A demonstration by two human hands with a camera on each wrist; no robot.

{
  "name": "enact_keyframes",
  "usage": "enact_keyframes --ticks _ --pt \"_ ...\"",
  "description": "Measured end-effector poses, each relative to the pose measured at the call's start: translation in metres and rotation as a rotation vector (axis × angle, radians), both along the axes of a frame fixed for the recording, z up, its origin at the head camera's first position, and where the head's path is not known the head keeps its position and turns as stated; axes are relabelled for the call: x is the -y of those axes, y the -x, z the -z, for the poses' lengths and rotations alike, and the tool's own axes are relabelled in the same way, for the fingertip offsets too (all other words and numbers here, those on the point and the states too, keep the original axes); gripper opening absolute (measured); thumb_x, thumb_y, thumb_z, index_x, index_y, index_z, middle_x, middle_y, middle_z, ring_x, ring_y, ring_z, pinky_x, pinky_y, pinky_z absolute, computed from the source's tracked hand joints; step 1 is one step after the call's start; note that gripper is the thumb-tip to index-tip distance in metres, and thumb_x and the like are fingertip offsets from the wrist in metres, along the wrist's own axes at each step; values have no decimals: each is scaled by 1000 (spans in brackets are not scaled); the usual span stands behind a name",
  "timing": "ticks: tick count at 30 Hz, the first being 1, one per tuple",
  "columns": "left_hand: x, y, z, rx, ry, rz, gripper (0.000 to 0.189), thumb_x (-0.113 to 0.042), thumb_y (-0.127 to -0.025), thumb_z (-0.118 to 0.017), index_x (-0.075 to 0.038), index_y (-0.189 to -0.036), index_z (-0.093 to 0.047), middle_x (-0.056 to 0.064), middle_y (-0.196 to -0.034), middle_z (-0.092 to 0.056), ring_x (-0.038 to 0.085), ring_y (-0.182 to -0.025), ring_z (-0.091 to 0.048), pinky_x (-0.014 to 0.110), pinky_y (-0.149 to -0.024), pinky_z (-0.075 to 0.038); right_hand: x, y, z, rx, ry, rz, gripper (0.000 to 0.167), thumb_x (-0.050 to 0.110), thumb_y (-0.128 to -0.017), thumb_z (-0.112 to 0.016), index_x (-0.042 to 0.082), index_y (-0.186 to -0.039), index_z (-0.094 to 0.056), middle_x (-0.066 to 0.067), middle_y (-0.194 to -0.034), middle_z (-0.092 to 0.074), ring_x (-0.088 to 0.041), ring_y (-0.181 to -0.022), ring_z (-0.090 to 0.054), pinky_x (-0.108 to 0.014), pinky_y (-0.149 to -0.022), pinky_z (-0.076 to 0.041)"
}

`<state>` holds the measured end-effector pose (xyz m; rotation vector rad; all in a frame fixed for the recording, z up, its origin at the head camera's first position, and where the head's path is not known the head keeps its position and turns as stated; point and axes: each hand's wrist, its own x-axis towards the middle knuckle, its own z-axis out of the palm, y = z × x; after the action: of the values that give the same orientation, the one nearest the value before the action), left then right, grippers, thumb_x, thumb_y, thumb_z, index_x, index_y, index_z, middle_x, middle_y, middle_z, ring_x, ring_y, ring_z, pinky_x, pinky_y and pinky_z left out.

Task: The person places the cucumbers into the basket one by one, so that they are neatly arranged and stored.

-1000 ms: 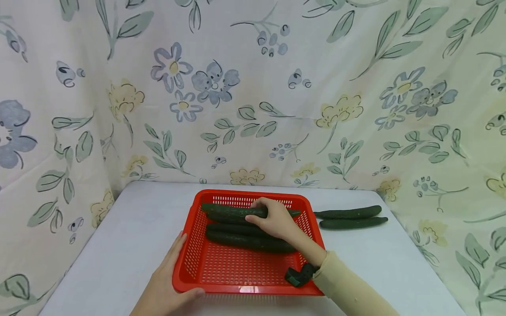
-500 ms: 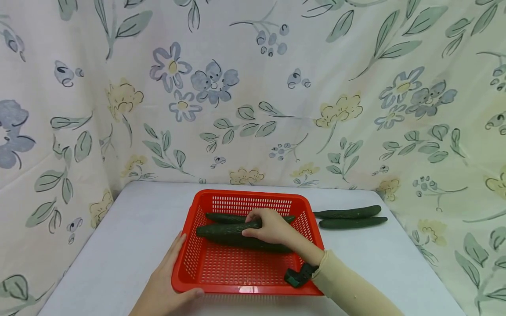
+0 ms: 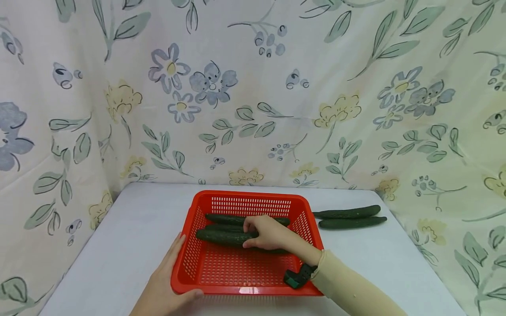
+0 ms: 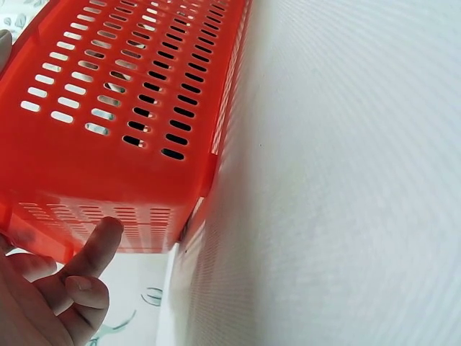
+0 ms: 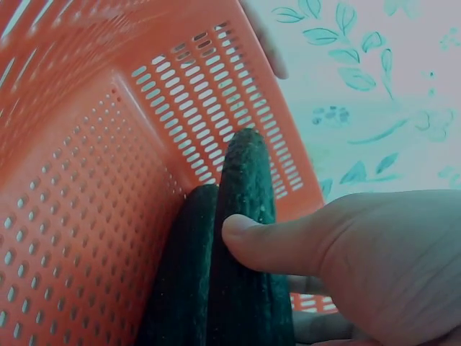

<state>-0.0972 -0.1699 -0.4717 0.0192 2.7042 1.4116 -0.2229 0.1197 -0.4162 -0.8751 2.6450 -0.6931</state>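
My right hand (image 3: 265, 231) pinches a long dark green cucumber (image 3: 223, 237) inside the red plastic basket (image 3: 221, 290). In the right wrist view the thumb (image 5: 266, 245) lies across the cucumber's upper side, with fingers partly hidden beneath. Another cucumber (image 5: 180, 274) lies beside it, lower in the basket. Farther back in the head view is one more cucumber (image 3: 223, 218), partly covered by the hand. My left hand (image 3: 164, 274) rests on the basket's near left corner, fingers along the left side and thumb at the front rim. It holds no cucumber.
Two cucumbers, an upper one (image 3: 352, 213) and a lower one (image 3: 352, 223), lie on the white table (image 3: 130, 228) to the basket's right. A floral curtain (image 3: 253, 96) hangs behind and at both sides. A dark wrist device (image 3: 298, 276) sits over the basket's near right part.
My right hand has brought the gripped cucumber from the back of the basket toward its front and lowered it beside the others. The left hand and basket have stayed put.
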Motion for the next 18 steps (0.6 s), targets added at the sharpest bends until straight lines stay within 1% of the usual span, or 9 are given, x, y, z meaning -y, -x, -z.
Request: enact_keyframes --ticks 5,8,10,13,18 --pt "0 0 -1 7 -2 -4 136 -62 -68 -92 -31 -171 -10 5 -177 -16 36 -142 -49 42 -89 -65 0 -1 -1 1 -70 -60 25 26 -92 -86 16 -103 -66 3 -93 -67 -13 -85 -62 -32 -77 -55" --pt "0 0 -1 4 4 -6 136 -62 -68 -92 -32 -171 -10 4 -177 -17 35 -142 -49 42 -89 -65 0 -2 0 10 -140 -87 25 27 -92 -86 15 -104 -67 4 -92 -66 -13 -83 -61 -30 -75 -55" --pt "0 0 0 7 6 -7 136 -63 -68 -92 -33 -171 -10 3 -177 -16 35 -143 -48 42 -90 -65 1 -2 1 1 -195 -82 26 28 -90 -87 16 -103 -68 5 -92 -66 -11 -83 -61 -30 -74 -55" --pt "0 0 0 13 0 -5 136 -63 -67 -92 -34 -171 -9 2 -178 -15 34 -143 -48 41 -90 -65 3 -3 3 -39 -265 -64 29 31 -86 -91 17 -99 -69 6 -90 -66 -9 -82 -60 -29 -72 -55" --pt "0 0 0 7 -2 2 134 -62 -69 -92 -32 -171 -9 3 -178 -15 35 -143 -48 40 -90 -64 8 -4 6 -71 -322 -57 31 32 -82 -94 17 -94 -70 6 -86 -67 -9 -78 -60 -28 -69 -55"
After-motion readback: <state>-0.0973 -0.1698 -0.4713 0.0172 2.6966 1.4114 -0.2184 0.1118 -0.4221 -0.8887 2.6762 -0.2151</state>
